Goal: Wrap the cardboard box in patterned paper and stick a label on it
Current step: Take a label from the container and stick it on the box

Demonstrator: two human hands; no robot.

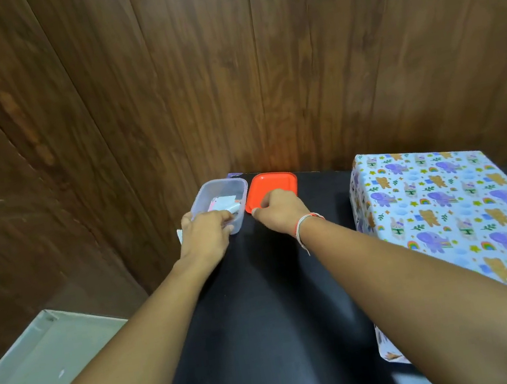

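Observation:
The cardboard box (459,222) stands on the right of the black table, fully covered in pale paper printed with purple elephants, rabbits and rainbows. At the table's far edge a clear plastic tub (212,191) holds small paper labels (225,203). My left hand (204,237) grips the tub's near rim, fingers reaching inside. Beside it lies an orange square lid (272,183). My right hand (276,209) rests on the lid's near edge with its fingers curled; a red and white thread band circles that wrist.
A dark wood-panelled wall rises just behind the black table (263,306). A grey open carton (39,358) sits below the table's left edge. A white scrap of paper (180,235) shows left of my left hand.

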